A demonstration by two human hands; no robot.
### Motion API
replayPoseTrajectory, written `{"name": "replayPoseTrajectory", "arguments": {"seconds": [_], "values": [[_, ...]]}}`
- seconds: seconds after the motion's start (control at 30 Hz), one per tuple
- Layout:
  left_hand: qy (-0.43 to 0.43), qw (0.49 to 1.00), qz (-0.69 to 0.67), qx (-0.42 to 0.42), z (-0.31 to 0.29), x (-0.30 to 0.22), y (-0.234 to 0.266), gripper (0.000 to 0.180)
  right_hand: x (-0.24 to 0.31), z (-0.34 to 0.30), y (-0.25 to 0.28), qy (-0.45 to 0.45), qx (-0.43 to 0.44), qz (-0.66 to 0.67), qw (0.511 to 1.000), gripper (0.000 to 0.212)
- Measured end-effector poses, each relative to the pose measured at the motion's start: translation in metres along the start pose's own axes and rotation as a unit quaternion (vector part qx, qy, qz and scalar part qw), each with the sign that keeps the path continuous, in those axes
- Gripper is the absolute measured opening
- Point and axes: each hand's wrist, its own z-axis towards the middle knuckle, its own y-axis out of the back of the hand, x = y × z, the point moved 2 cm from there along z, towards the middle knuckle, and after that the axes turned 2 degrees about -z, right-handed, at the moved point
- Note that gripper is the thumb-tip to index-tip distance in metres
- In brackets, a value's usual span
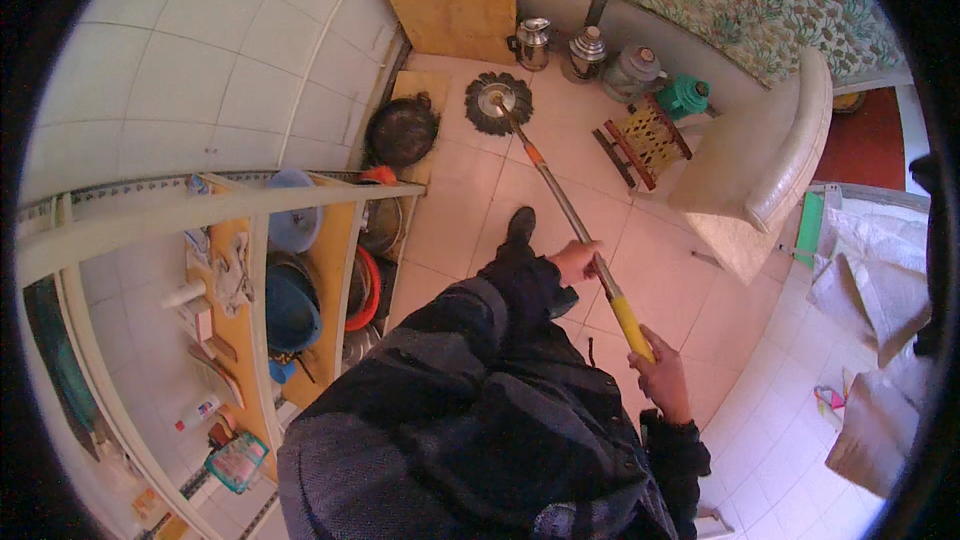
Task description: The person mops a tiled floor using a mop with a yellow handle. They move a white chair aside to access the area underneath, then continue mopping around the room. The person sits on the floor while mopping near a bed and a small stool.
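Left hand (575, 262): grip clamped on mop (566, 208)
Right hand (662, 377): clamped on yellow handle (628, 322)
Mop head (489, 100): on floor (458, 205), twelve o'clock

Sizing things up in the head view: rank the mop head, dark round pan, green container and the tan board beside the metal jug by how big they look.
1. Tan board
2. Mop head and dark round pan: too alike to rank
3. Green container

mop head (484, 110): on floor (450, 202) | pan (402, 130): left of mop head | stool (648, 144): right of mop head | flasks (634, 74): behind stool, before wall (561, 2) | shelf (340, 197): left, nearer than pan | basins (291, 315): on shelf
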Motion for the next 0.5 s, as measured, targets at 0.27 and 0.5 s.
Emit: {"name": "replayPoseTrajectory", "arguments": {"seconds": [0.27,0.5], "values": [[-0.144,0.969,0.182,-0.084,0.029,-0.073,0.083,0.041,0.045,0.064,-0.057,0.050,0.043,0.015,0.998,0.055],[-0.019,0.938,0.323,-0.125,0.018,-0.031,0.074,0.055,-0.003,0.032,-0.058,0.108,0.029,-0.087,0.990,0.057]]}}
